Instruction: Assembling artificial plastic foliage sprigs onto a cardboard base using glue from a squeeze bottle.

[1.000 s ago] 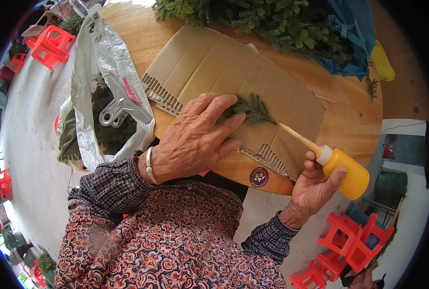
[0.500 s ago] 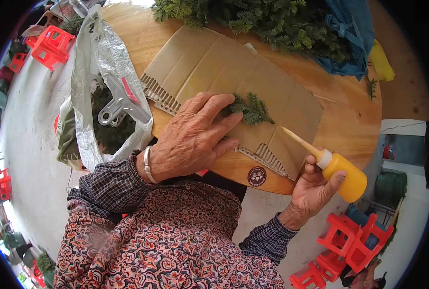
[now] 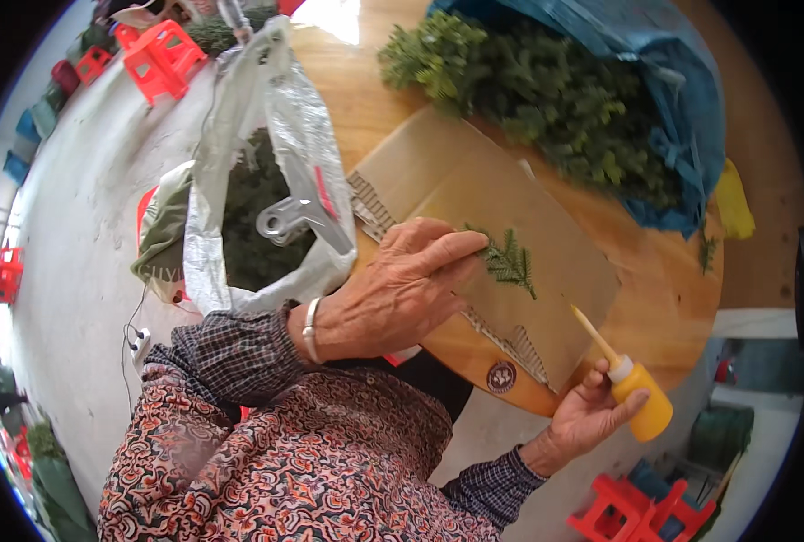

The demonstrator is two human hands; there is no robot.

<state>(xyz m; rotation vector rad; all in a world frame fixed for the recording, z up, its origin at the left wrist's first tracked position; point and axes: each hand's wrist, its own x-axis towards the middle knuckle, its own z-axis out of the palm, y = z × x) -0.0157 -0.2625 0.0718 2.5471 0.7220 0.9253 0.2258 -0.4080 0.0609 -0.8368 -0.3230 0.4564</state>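
Between the thumb and fingers of my left hand [image 3: 406,285] is a small green fir sprig [image 3: 510,264], pinched at its stem end and held over a sheet of brown cardboard [image 3: 556,303]. My right hand [image 3: 592,411] grips a yellow squeeze bottle [image 3: 644,402] with a white collar and a long pale nozzle. The nozzle points up and left, its tip near the right part of the cardboard, apart from the sprig. The cardboard lies on a round wooden table [image 3: 682,280], its torn edge baring the corrugation.
A blue bag [image 3: 691,99] full of fir branches [image 3: 565,117] lies at the far side. Left of the cardboard, a large metal clip [image 3: 303,217] holds a silvery sack [image 3: 208,244] with dark greenery inside. A yellow thing [image 3: 734,199] is at the far right. Red stools [image 3: 637,510] stand on the floor.
My left hand has lifted the sprig off the cardboard, away from the nozzle tip. The bottle has tilted more upright in my right hand. The whole view has shifted.
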